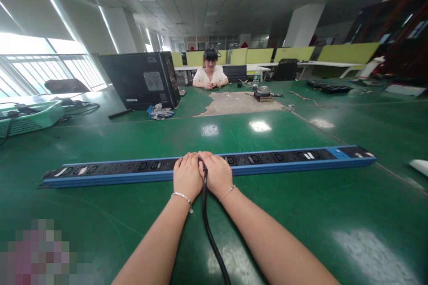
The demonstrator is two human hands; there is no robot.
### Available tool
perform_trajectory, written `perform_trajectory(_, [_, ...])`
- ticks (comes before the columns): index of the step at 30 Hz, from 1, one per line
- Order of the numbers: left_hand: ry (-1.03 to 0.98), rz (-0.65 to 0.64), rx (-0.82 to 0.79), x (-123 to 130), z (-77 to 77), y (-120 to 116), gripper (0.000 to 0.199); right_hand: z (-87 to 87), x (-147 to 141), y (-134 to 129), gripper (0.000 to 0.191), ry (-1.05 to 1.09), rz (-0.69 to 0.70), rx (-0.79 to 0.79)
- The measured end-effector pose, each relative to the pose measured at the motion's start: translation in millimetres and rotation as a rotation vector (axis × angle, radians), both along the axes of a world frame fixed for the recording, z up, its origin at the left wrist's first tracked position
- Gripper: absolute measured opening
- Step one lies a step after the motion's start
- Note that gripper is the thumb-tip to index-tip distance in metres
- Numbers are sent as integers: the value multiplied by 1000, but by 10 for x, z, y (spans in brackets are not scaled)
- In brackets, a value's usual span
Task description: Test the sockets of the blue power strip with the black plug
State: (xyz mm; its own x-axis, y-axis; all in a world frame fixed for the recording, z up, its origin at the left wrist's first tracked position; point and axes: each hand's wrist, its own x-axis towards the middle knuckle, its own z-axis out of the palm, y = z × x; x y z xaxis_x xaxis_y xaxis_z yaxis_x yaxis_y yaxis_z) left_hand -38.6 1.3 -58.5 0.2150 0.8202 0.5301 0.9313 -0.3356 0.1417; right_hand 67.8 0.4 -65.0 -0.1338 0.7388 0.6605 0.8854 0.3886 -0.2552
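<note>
Gripping narrow at ctr of frame, w/ left bare hand (188, 176) & right bare hand (217, 174) side by side, closed in round upper end of a thick, round, black cable (205, 213). Can't see fingertips or plug end, so can't tell how tightly pinched, or whether seated in a socket. Also touching, w/ both, the mid-part of a long, straight, bar-shaped blue power strip (254, 169) w/ black socket face, lying flat across mid-frame, nearly full width, on a glossy green table (117, 140). Trailing cable down to bottom edge, just right of ctr. Re containers: at far left, approx mid-height, a pale-green plastic mesh basket (42, 118) w/ dark cables inside, incl. one hanging over the side; upper right, a low black tray (336, 89), contents too small to tell; upper ctr-right, a clear plastic bottle (257, 75), level unclear. Re strip's look: blue sides, long row of black sockets in mixed shapes, white stickers nr both ends, plus a blue section & dark block at right end; tilted slightly up toward right of frame. Upper left of ctr: a big black boxy computer case (137, 82) w/ white-and-blue fabric gloves (160, 111) just beside. Upper ctr: a seated person in a white top (210, 75), hands together at table edge.
</note>
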Motion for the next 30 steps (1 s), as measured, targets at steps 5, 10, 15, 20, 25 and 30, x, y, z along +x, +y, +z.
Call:
perform_trajectory(5, [-8,-7,-5,-12,-19,15,37,-17,7,-1,40,2,-150,-72])
perform_trajectory(10, [-16,-15,-1,-11,-30,20,38,2,-5,-28,40,-20,-142,-105])
perform_trajectory(15, [-20,-13,4,-5,-27,19,38,42,-23,-76,38,19,-193,-133])
perform_trajectory(20, [-26,-4,7,-2,-27,20,38,42,-41,-75,34,59,-188,-157])
perform_trajectory(25, [-22,-3,16,0,-38,26,38,40,-72,-39,31,100,-179,-178])
perform_trajectory(30, [-19,-9,21,-2,-53,24,39,31,-83,-43,28,105,-181,-150])
